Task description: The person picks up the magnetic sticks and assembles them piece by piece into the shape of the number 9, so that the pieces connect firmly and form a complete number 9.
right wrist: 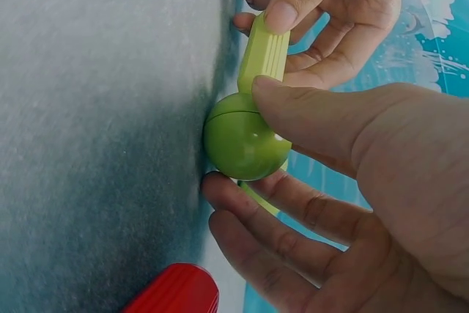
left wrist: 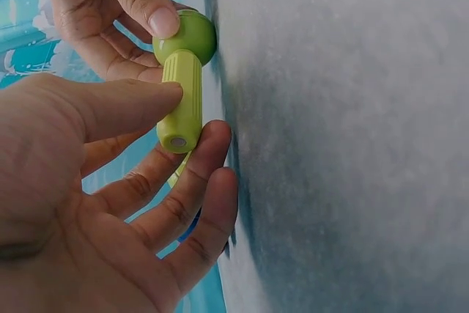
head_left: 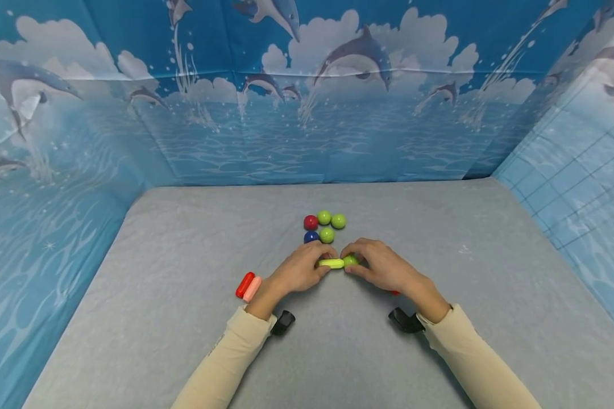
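Observation:
My left hand (head_left: 302, 267) pinches a yellow-green ribbed rod (head_left: 331, 263) between thumb and fingers. A small grey disc shows in the rod's near end in the left wrist view. My right hand (head_left: 384, 266) holds a green ball (right wrist: 245, 141) with its thumb on top and fingers beneath. Rod and ball meet end to end, just above or on the grey surface; I cannot tell which. Just beyond my hands sit a blue ball (head_left: 311, 236), a red ball (head_left: 310, 222) and several green balls (head_left: 326, 235).
A red rod (head_left: 245, 284) and a pink rod (head_left: 252, 289) lie side by side, left of my left forearm. Another red rod (right wrist: 176, 291) lies near my right wrist, mostly hidden in the head view. A dolphin-print curtain (head_left: 307, 142) borders the grey table (head_left: 184, 227).

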`<state>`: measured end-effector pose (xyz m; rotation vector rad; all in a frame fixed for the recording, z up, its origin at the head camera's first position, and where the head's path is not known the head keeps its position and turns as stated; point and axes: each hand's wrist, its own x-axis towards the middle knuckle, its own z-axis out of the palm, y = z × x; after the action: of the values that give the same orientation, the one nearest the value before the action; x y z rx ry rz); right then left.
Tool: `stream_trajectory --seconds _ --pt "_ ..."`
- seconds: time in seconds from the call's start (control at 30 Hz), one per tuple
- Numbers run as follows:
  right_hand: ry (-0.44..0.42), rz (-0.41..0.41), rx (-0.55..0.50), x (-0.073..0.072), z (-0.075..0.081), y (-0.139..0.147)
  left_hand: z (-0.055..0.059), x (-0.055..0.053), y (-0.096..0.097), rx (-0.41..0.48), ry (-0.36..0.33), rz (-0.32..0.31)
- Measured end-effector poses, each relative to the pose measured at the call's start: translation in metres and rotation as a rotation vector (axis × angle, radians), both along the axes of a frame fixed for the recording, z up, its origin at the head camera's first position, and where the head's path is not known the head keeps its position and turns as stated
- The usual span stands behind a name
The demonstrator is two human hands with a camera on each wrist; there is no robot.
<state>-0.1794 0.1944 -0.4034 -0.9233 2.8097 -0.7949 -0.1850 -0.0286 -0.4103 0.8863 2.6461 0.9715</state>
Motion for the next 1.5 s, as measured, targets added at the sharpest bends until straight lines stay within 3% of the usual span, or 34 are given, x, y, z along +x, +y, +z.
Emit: stream_trajectory --seconds 0.47,0.87,1.03,1.3,1.5 --pt "-0.001 -0.021 0.012 -0.001 0.000 0.000 0.004 -0.006 -0.009 0.028 -0.047 0.022" --pt "-0.008 -0.028 0.020 -0.002 -0.001 0.000 0.006 -0.013 -0.019 0.137 -0.009 0.104" --pt "-0.010 -0.034 0.021 -0.001 -0.001 0.000 0.008 -0.021 -0.022 0.159 -0.027 0.145" --pt "-0.009 -0.042 0.023 0.000 -0.002 0.001 0.009 -0.035 -0.021 0.089 -0.083 0.237" --pt "-0.010 -0.034 0.024 0.000 -0.001 0.001 0.005 -0.040 -0.019 0.038 -0.081 0.272"
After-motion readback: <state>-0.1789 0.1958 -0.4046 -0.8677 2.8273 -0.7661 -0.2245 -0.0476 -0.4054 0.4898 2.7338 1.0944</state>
